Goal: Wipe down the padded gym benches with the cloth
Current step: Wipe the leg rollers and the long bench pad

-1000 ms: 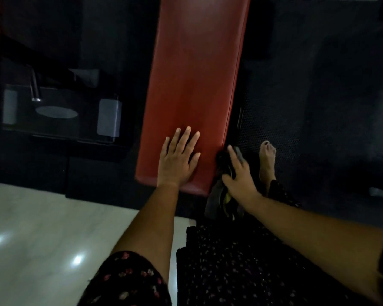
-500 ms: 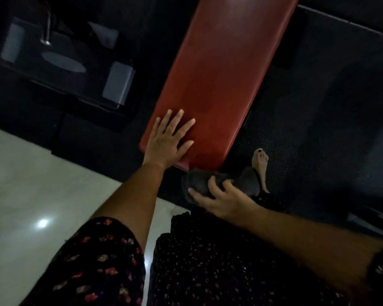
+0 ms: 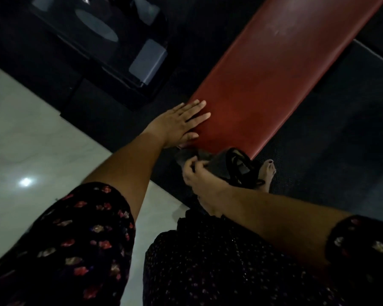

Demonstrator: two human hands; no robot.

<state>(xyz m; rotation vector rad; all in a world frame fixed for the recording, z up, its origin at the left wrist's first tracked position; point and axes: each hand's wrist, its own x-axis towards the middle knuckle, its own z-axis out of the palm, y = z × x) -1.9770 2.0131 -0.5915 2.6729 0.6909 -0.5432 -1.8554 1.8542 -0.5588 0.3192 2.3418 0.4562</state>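
A long red padded bench [image 3: 272, 82] runs from the upper right down to the middle of the head view. My left hand [image 3: 179, 124] lies flat on its near left corner, fingers straight. My right hand [image 3: 197, 175] grips a dark grey cloth [image 3: 219, 162] against the bench's near end edge, just below the pad. Part of the cloth hangs down behind my fingers.
A dark machine base [image 3: 111, 40] with grey plates stands to the left of the bench on black rubber flooring [image 3: 332, 151]. Pale tiled floor [image 3: 31, 138] lies at the left. My bare foot [image 3: 266, 175] stands beside the bench's near right corner.
The right hand carried the cloth from the bench's right side to its near end edge. The left hand slid toward the near left corner. The view tilted, so the bench now runs diagonally.
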